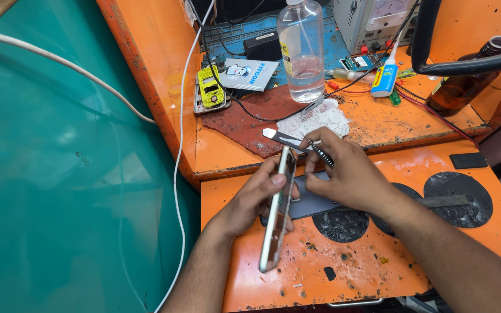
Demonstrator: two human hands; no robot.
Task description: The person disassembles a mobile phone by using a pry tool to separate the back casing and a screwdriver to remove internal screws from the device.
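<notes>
Left hand (256, 200) holds a slim phone (278, 211) on edge over the orange bench (297, 272) — fingers wrapped behind it, thumb pressed on the near face, grip closed firm on the body. Right hand (349, 174) pinches a thin metal pry tool (288, 139) with a knurled handle, fingertips closed tight on it, flat tip lying across the phone's top end, touching or just above; contact point is hard to tell.

To do this well, my judgement: keep the blade flat along the seam, work in shallow, and steady the phone with the left thumb so it doesn't twist or slip.

Bench is scuffed orange, with dark round patches (458, 197) and dirt specks. A grey flat plate (314, 203) lies under the hands. On the raised shelf behind: a clear plastic bottle (301, 52) part full of liquid, a small yellow phone (210, 88), a white rag (314, 120) on a dark red mat (244, 124), a glue tube (385, 78), a brown bottle (465, 84) lying tilted, and tangled wires. A white cable (175, 174) hangs down the left side over a teal floor (59, 185).
</notes>
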